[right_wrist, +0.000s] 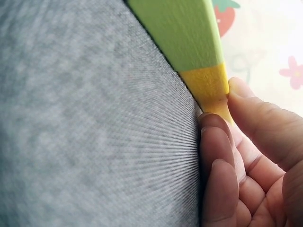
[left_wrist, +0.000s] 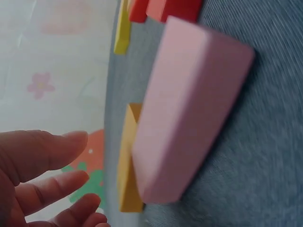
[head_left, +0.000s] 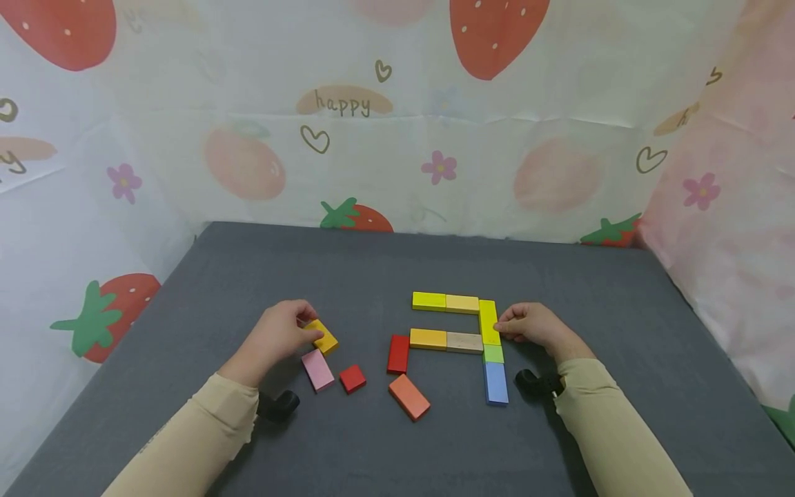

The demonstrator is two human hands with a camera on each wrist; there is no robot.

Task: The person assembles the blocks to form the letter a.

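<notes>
My left hand [head_left: 279,338] is over an orange-yellow block [head_left: 326,338], its thumb overlapping the block in the head view. In the left wrist view the thumb and fingers are spread apart above that block, with nothing between them. Just below lies a pink block [head_left: 318,371], large in the left wrist view, and beside it a small red block [head_left: 352,379]. With thumb and fingertips my right hand [head_left: 534,323] pinches the right edge of a long yellow block [head_left: 488,322]. This block meets a small green block [head_left: 493,354], then a blue block [head_left: 496,384].
A yellow block [head_left: 428,301] and a tan-yellow block [head_left: 462,304] form a top row. An orange-yellow block [head_left: 427,339] and a wooden block [head_left: 464,343] form a lower row. A red block [head_left: 398,354] and a tilted orange block [head_left: 409,397] lie left on the grey table [head_left: 279,262].
</notes>
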